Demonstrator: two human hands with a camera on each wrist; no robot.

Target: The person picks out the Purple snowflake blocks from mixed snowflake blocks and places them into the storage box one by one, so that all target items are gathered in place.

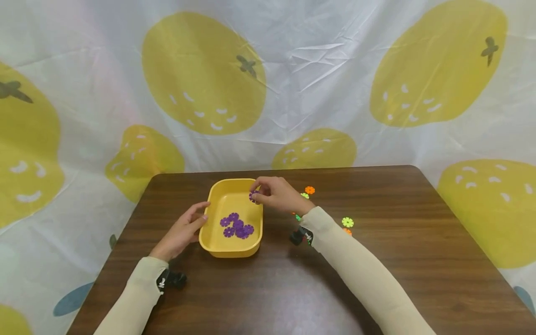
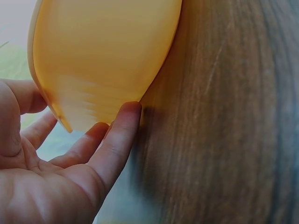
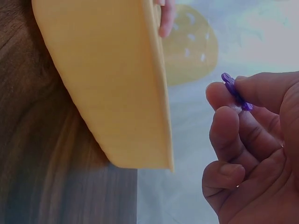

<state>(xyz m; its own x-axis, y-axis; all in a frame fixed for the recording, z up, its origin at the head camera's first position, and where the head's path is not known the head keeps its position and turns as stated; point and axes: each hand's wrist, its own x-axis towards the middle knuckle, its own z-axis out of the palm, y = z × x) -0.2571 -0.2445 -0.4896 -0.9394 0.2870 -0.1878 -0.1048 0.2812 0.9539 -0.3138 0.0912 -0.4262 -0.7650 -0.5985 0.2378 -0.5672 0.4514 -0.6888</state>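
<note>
A yellow plastic tub (image 1: 234,251) stands on the table with several purple flower-shaped discs (image 1: 228,231) lying on its floor. My left hand (image 1: 182,230) holds the tub by its left side, the thumb over the rim and the fingers against the outer wall (image 2: 107,56). Over the tub's right rim, toward its far corner, is my right hand (image 1: 278,193). Its thumb and index finger pinch one purple flower disc (image 3: 237,92), which the right wrist view shows tilted and above rim level.
Right of the tub lie several loose flower discs: an orange one (image 1: 310,190), a yellow-green one (image 1: 347,222) and others partly hidden by the right forearm. The brown wooden table (image 1: 418,260) ends at a lemon-print curtain (image 1: 318,93).
</note>
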